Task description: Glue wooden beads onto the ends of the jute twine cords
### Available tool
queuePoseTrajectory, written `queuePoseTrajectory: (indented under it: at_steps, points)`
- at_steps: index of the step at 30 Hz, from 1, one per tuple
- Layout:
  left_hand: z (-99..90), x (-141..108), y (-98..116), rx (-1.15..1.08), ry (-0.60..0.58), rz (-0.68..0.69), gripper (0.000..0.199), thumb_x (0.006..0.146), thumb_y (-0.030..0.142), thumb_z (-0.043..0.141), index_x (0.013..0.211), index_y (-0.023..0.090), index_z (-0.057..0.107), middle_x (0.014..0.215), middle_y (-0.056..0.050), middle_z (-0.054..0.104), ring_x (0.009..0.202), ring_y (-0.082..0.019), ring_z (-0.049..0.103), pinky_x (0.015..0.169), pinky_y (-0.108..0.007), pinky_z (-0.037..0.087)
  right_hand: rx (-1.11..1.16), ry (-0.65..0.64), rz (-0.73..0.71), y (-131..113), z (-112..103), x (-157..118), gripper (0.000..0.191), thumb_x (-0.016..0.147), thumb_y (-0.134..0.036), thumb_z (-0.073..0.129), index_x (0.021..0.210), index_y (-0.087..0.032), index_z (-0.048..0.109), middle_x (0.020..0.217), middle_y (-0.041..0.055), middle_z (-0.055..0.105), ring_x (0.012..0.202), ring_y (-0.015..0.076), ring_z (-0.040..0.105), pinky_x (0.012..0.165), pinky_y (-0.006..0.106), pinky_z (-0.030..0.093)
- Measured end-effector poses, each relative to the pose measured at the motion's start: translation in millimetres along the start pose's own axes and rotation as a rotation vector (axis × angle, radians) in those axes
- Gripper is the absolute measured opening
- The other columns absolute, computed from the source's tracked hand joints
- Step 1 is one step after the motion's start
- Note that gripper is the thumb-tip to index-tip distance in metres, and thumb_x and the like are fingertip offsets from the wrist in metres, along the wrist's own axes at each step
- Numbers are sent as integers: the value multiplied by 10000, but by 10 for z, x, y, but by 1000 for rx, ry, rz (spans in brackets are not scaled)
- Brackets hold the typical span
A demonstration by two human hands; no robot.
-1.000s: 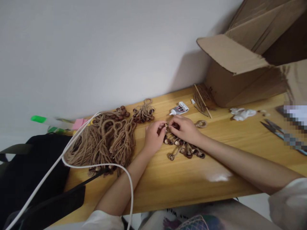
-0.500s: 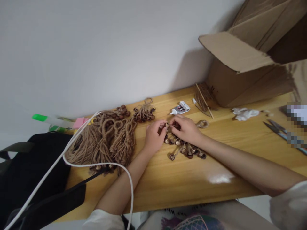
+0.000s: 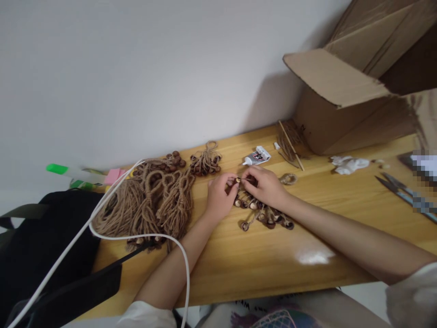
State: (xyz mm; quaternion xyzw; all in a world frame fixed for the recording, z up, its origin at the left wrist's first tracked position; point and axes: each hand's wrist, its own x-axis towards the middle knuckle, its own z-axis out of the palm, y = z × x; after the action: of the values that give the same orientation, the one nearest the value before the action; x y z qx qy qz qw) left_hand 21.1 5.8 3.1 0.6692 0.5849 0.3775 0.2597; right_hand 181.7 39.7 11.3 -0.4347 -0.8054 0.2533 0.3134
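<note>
Pinching a small brown shell piece [image 3: 238, 180] in my left hand [image 3: 221, 197], just near side of the grey tube [image 3: 256, 157]; right hand [image 3: 266, 186] looks closed on a thin strand [image 3: 248, 179] beside it. Can't tell if strand meets shell. Corded shells [image 3: 269, 220] lie below the hands, also near side of the tube. I'd say partway: those already have cords, the pinched one looks unfinished, count left unclear. Tied bundle [image 3: 206, 160] and rope pile [image 3: 150, 198] sit left of tube; scissors [image 3: 396, 186], open box [image 3: 351, 125] right.
</note>
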Motion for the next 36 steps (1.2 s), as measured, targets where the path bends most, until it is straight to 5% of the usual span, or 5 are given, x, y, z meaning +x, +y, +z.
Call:
queuePoseTrajectory:
  at_steps: [36]
  points:
    - [-20, 6, 14, 94, -19, 61, 193, 758, 109, 639, 918, 213, 667, 859, -14, 695, 817, -178, 617, 799, -344, 452, -17, 8, 13, -10, 8, -7, 40, 764, -158, 541, 730, -176, 552, 715, 23, 564, 655, 141, 513, 606, 240, 364]
